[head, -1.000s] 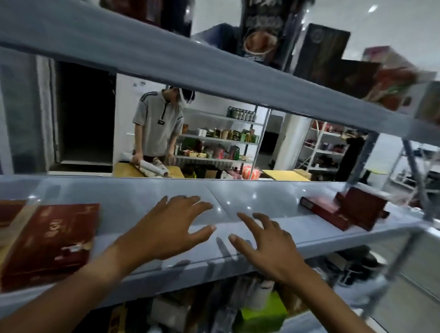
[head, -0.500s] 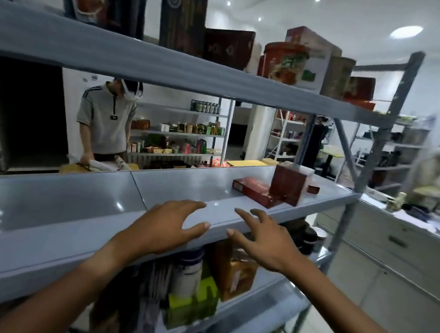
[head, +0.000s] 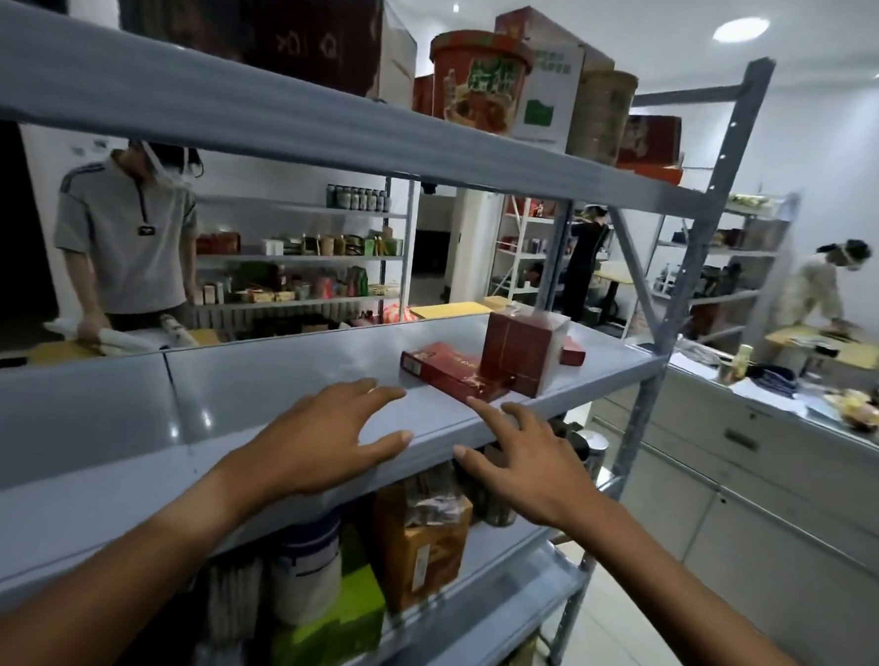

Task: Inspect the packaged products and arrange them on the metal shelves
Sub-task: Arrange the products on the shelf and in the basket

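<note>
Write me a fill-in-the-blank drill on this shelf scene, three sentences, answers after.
1. The flat red box lies on the ____ shelf.
2. Both the left hand and the right hand hold ____.
3. The upright red box stands to the ____ of the flat red box.

Answers: middle; nothing; right

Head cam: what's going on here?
A person is stocking a metal shelf unit. Both hands are empty and spread over the middle shelf: the left hand lies on its front edge, and the right hand reaches toward the flat red box, its forefinger at or near the box's front corner. A taller red box stands just behind the flat one. Nothing is gripped. More packages fill the shelves above and below.
</note>
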